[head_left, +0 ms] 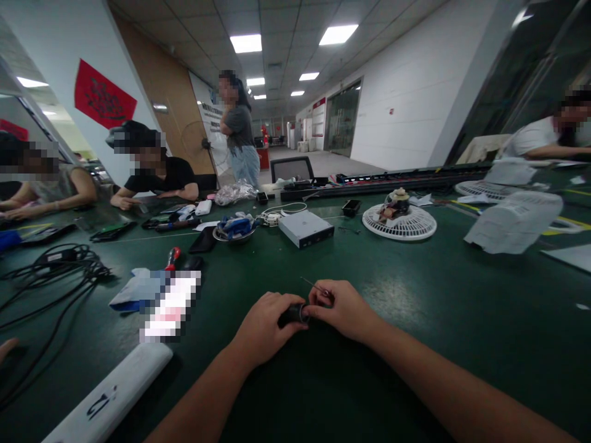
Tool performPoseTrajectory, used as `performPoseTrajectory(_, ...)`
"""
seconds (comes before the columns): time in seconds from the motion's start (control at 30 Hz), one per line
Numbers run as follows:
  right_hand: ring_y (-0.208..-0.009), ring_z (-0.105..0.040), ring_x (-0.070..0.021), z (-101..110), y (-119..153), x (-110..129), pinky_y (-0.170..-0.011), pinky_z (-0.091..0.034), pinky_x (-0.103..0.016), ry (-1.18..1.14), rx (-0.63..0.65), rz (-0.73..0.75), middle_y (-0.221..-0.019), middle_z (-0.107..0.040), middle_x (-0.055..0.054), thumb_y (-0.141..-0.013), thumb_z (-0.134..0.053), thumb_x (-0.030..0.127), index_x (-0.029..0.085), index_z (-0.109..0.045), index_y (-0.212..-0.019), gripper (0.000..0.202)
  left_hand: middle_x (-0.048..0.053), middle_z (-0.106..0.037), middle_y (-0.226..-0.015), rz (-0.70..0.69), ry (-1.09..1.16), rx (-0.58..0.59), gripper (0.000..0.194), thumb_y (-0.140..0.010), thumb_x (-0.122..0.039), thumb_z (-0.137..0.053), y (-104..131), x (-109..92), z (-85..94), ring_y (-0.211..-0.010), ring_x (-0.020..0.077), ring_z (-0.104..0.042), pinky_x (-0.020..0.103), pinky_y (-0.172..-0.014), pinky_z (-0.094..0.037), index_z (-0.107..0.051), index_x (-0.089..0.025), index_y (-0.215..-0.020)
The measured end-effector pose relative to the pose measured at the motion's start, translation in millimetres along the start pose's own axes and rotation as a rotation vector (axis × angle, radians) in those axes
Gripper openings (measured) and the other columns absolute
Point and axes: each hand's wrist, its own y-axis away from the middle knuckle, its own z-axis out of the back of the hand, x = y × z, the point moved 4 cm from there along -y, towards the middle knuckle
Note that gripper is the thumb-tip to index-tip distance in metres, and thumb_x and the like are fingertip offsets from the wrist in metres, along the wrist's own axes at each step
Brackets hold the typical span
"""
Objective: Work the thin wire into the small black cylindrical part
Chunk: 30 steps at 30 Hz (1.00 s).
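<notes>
In the head view, my left hand (268, 326) is wrapped round a short dark cylinder (292, 315), its open end turned to the right. Fingers cover most of its side, so its kind does not show. My right hand (339, 307) is closed around a thin metal rod-like tool (310, 283), whose slim tip sticks out to the upper left. The thumb and a fingertip of that hand touch the rim of the cylinder. Both hands are just above the green table (369, 381).
Ahead are an optical disc drive (305, 229), a metal bowl (234, 229) with blue cloth, and a white fan grille (399, 221) with a motor. Cables (50, 264), a red-handled tool (172, 258) and a long white case (111, 394) lie left. Several people are around.
</notes>
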Motion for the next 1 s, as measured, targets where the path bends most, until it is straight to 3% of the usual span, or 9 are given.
performPoseTrajectory(0.17, -0.058, -0.042, -0.0089, -3.5, -0.2, -2.6, -0.054, -0.032, -0.023, -0.12, 0.146, -0.022, -0.067, -0.054, 0.005, -0.072, -0.068, 0.023, 0.02, -0.035, -0.063, 0.034, 0.001, -0.067, -0.102, -0.093, -0.038, 0.042, 0.032, -0.081, -0.027, -0.071, 0.9, -5.4, 0.3, -0.094, 0.0196, -0.057, 0.034, -0.083, -0.043, -0.06, -0.025, -0.111)
performPoseTrajectory(0.43, -0.056, -0.038, -0.0096, 0.7, 1.1, 0.7, -0.053, -0.026, -0.024, 0.28, 0.196, 0.12, -0.061, -0.045, 0.005, -0.08, -0.064, 0.025, 0.018, -0.045, -0.061, 0.027, 0.002, -0.068, -0.106, -0.164, -0.063, 0.066, 0.04, -0.084, -0.027, -0.068, 1.0, -6.7, -0.7, -0.094, 0.0189, -0.059, 0.035, -0.084, -0.042, -0.056, -0.027, -0.122)
performPoseTrajectory(0.57, -0.055, -0.037, -0.0094, -6.6, 2.6, -0.9, -0.05, -0.026, -0.023, 0.098, 0.203, -0.035, -0.059, -0.041, 0.005, -0.08, -0.061, 0.03, 0.019, -0.041, -0.063, 0.028, 0.001, -0.069, -0.104, -0.153, -0.068, 0.022, 0.039, -0.083, -0.026, -0.069, 0.3, -6.6, 0.3, -0.094, 0.0191, -0.059, 0.035, -0.085, -0.042, -0.058, -0.028, -0.121)
performPoseTrajectory(0.67, -0.056, -0.039, -0.0098, -9.3, 1.9, -2.3, -0.05, -0.028, -0.023, 0.012, 0.212, -0.107, -0.061, -0.042, 0.005, -0.082, -0.058, 0.033, 0.019, -0.042, -0.066, 0.027, 0.001, -0.069, -0.101, -0.094, -0.078, -0.014, 0.036, -0.082, -0.027, -0.069, -0.7, -4.9, 0.9, -0.091, 0.0195, -0.059, 0.035, -0.083, -0.043, -0.06, -0.028, -0.117)
performPoseTrajectory(0.83, -0.064, -0.05, -0.0139, 11.1, 0.5, -3.6, -0.058, -0.029, -0.027, 0.346, 0.019, -0.119, -0.071, -0.056, -0.001, -0.095, -0.038, 0.03, 0.019, -0.055, -0.086, 0.023, 0.001, -0.069, -0.102, 0.135, -0.08, -0.147, 0.035, -0.08, -0.035, -0.069, -1.1, 10.6, 7.5, -0.092, 0.0213, -0.062, 0.037, -0.083, -0.047, -0.063, -0.028, -0.113)
performPoseTrajectory(1.0, -0.069, -0.055, -0.0145, 22.5, 0.6, 1.0, -0.061, -0.034, -0.027, 0.43, -0.011, 0.002, -0.08, -0.063, -0.001, -0.094, -0.043, 0.026, 0.022, -0.057, -0.097, 0.015, 0.002, -0.071, -0.098, 0.337, -0.01, -0.264, 0.034, -0.078, -0.039, -0.068, 0.5, 31.0, 15.5, -0.09, 0.0219, -0.066, 0.037, -0.08, -0.051, -0.064, -0.026, -0.109)
